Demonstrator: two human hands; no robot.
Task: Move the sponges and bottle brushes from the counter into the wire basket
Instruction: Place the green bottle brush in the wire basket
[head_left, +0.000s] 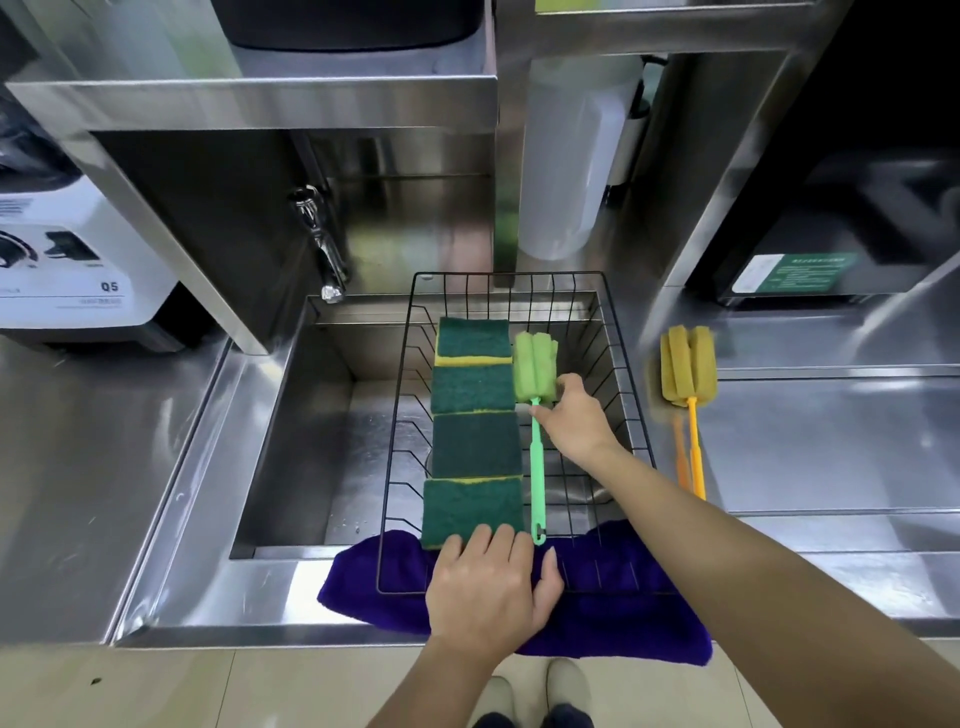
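- Stainless steel counter (78, 467) surrounds a recessed sink (322, 441) at frame centre; a black wire basket (631, 415) sits across the sink's right part, its near end on a purple cloth (374, 592).
- Four green sponges (475, 434) lie in a row inside the basket, running from the near edge toward the far edge, scouring side up; yellow foam shows along two edges.
- Green bottle brush (536, 415) lies in the basket just right of the sponges, long axis parallel to the row, foam head toward the upper frame, handle tip toward the lower frame.
- Right hand (574, 415) has its fingers closed on the brush stem just below the foam head; the hand hides part of the head's lower right corner.
- Left hand (491, 587) rests flat, fingers spread, on the basket's near edge, fingertips touching and partly covering the nearest sponge.
- Yellow bottle brush (688, 384) lies on the counter at right of the basket, head toward the upper frame; its reflection in the steel doubles the handle.
- Faucet (322, 244) hangs above the sink's far left corner.
- Blurred white appliance (67, 270) is cut off at the left edge.
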